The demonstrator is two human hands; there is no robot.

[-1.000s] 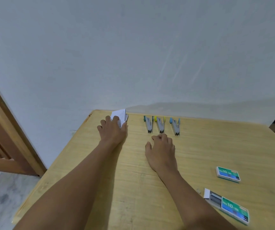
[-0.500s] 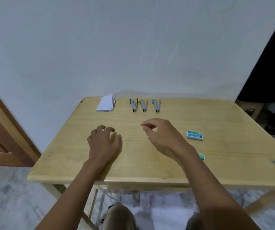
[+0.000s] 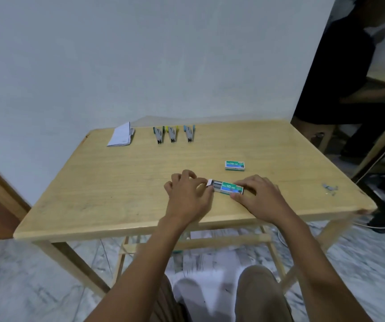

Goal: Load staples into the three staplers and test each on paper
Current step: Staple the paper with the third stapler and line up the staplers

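both hands (image 3: 188,194) reached staple box (image 3: 227,187)

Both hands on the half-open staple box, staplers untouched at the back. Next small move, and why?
Probably lift a strip of staples out of the open staple box. Its tray is already slid out toward the left hand while the right hand steadies the sleeve, and the three staplers at the table's far edge look not yet loaded.

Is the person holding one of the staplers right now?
No: the three staplers lie untouched at the table's far edge, while both hands, left hand and right hand, are on an opened staple box.
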